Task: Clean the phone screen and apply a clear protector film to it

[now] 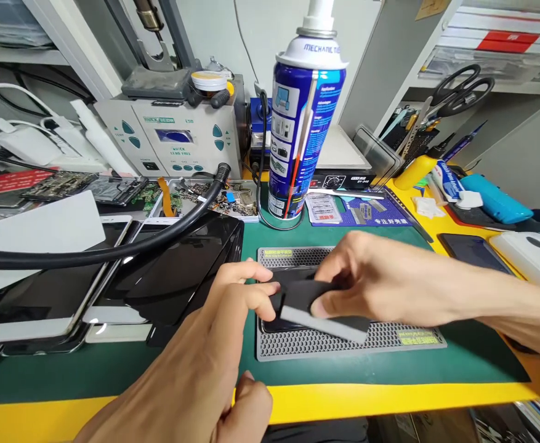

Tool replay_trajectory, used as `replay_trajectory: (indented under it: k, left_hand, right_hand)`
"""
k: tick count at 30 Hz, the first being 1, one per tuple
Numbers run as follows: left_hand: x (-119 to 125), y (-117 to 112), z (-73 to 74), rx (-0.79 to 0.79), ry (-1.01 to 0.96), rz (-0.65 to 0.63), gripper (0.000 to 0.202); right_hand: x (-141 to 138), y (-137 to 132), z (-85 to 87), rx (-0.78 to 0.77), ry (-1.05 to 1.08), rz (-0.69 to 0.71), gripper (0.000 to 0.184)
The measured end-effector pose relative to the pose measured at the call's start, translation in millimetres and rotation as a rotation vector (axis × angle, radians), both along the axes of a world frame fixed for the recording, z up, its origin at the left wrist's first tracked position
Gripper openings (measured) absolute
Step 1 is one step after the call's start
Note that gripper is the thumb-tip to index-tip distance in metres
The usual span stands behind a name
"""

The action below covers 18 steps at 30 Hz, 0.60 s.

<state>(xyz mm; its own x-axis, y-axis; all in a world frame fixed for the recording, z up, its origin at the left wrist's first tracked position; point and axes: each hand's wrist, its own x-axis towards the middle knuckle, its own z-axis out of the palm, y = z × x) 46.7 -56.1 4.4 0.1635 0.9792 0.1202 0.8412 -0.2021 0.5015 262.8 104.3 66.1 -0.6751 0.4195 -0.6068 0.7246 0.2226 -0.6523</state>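
Note:
My right hand point(366, 277) pinches a dark flat block with a pale grey edge point(318, 307) and presses it down over a black phone point(274, 323) that lies on a grey honeycomb mat point(380, 338). My left hand point(223, 332) reaches in from the lower left. Its fingertips touch the left end of the block and the phone. Most of the phone is hidden under the block and my fingers.
A tall blue and white spray can point(304, 123) stands behind the mat. A black hose point(126, 246) runs over several stacked phone screens point(159, 277) on the left. A grey rework station point(177, 138) sits at the back. Scissors point(459, 92) and a blue case point(495, 200) lie at the right.

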Motion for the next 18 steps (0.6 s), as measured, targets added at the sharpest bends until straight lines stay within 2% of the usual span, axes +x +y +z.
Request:
replay_trajectory:
  k: [3,6,10,15,18]
  left_hand:
    - [-0.5,1.6,4.6,-0.036,-0.043,-0.036,0.063]
    - [-0.1,3.5,10.3,-0.078,-0.032,-0.025,0.071]
    - [0.1,7.2,16.6,-0.105,-0.055,-0.047,0.072]
    - [-1.7,9.8,15.1,-0.115,-0.123,-0.062,0.059]
    - [-2.9,10.5,13.9,-0.137,-0.137,-0.060,0.061]
  right_hand:
    - [10.2,8.5,-1.3,0.025,0.008,-0.059,0.035]
    - [11.5,9.4,-7.7,0.060,-0.050,-0.049,0.035]
    - [-3.1,-0.2,-12.3,0.121,-0.109,-0.012,0.033]
    - [-22.6,-14.7,-9.5,0.228,-0.091,0.050,0.032]
    - [-24.4,-14.1,-7.5,0.156,-0.030,0.081,0.032]
